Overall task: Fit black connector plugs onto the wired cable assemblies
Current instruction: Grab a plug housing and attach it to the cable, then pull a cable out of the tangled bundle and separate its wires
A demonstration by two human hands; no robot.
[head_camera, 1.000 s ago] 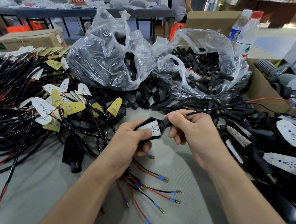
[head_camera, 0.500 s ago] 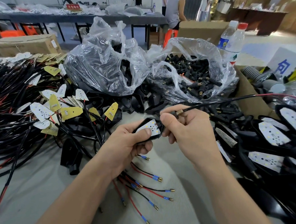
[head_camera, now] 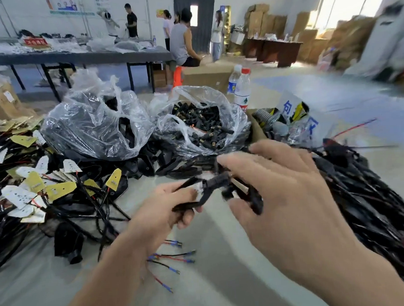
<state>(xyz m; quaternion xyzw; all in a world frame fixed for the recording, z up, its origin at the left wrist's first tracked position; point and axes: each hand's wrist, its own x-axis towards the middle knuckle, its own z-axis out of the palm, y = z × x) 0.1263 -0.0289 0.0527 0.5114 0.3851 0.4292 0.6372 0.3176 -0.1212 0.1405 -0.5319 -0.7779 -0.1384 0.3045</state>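
Two hands are raised over the grey table (head_camera: 227, 281). A black cable assembly (head_camera: 212, 187) is pinched in the left hand (head_camera: 162, 212) between thumb and curled fingers, just in front of the right hand (head_camera: 284, 195). The right hand is blurred — its fingers are spread loosely, and whether anything is gripped cannot be told. The black connector plugs (head_camera: 204, 126) are heaped in an open clear bag (head_camera: 188, 92) beyond the hands. Red and black wires (head_camera: 172, 257) with blue-sleeved ends lie under the left wrist. Black cables (head_camera: 370, 208) are piled at the right — more, with white and yellow boards (head_camera: 19, 194), at the left.
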